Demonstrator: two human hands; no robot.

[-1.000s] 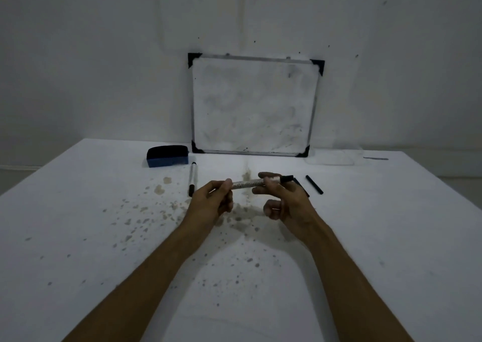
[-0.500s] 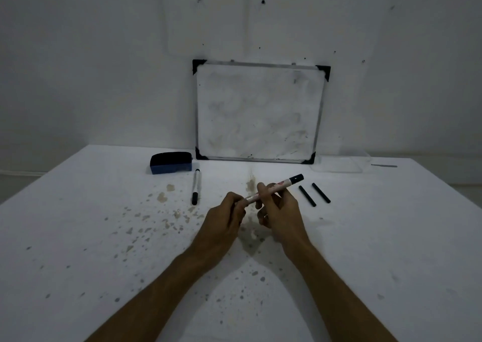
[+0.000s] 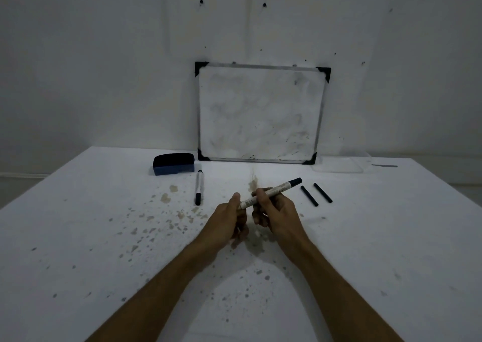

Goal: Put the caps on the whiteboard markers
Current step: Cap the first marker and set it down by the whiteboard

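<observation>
Both hands meet at the desk's [image 3: 78, 237] centre, each grip closed on one marker [image 3: 271, 193]: the left hand [image 3: 229, 220] pinches its rear end, the right hand [image 3: 276, 208] wraps the middle, black tip slanting toward 2 o'clock. Two loose black caps [image 3: 309, 195] lie just beside it at 2 o'clock; a second marker [image 3: 199, 187] rests at 11 o'clock, near the eraser [image 3: 173, 164] and whiteboard [image 3: 260, 115].

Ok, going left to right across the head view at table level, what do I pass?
Eraser → marker lying on the table → left hand → right hand holding a marker → two loose black sticks.
</observation>
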